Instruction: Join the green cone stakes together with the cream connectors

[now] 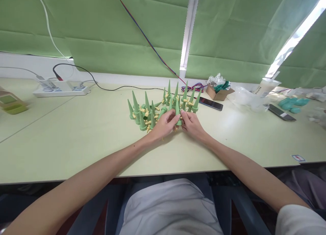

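Both hands meet over the table in front of a cluster of green plant-watering spikes. One green watering spike (177,107) stands point up between them. My left hand (166,123) is closed, its thumb and fingers pinching this spike from the left. From the right, my right hand (191,123) closes its thumb and bent fingers on the spike's lower part. Several more upright green spikes (136,106) stand to the left and behind the hands. Small yellow valve pieces (147,112) sit on and among them. The fingertips partly cover the held spike's base.
Behind the cluster lie a black phone (211,103) and a small cardboard box (219,93) with wrappings. A white power strip (61,90) stands at the back left. At the right are a plastic bag (246,98), a white bottle (266,87) and a second phone (281,112).
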`<state>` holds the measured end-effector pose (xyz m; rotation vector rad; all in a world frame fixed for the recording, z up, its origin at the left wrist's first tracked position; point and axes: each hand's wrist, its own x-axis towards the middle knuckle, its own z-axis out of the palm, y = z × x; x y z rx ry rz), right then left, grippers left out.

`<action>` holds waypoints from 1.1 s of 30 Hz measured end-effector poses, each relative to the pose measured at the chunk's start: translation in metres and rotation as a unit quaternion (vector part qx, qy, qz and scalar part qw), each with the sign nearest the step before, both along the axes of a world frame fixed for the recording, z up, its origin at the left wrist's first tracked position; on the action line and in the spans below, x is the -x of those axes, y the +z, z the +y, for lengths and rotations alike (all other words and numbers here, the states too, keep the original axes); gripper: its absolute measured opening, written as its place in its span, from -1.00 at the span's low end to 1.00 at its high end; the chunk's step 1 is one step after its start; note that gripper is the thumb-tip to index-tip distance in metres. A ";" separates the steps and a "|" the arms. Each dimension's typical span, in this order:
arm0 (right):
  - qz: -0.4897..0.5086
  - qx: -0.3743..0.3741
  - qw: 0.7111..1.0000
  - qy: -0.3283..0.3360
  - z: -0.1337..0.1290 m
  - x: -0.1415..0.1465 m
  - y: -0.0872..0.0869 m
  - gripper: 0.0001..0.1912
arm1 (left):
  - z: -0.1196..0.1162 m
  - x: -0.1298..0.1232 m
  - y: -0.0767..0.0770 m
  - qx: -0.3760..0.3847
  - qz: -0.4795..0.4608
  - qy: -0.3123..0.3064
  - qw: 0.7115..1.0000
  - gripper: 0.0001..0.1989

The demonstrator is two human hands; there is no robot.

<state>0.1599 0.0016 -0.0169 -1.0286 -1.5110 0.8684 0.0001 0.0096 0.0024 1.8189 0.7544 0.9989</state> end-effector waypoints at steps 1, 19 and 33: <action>0.002 0.005 1.000 0.001 0.001 0.000 -0.001 -0.38 | 0.000 0.000 0.000 -0.021 0.013 0.007 1.000 -0.65; 0.060 0.035 0.998 0.006 0.006 -0.001 0.006 -0.38 | -0.002 0.000 0.000 -0.141 0.086 0.080 0.983 -0.77; 0.100 -0.022 0.994 -0.043 0.004 -0.002 0.012 -0.36 | -0.005 -0.001 0.003 -0.077 0.018 0.118 0.990 -0.64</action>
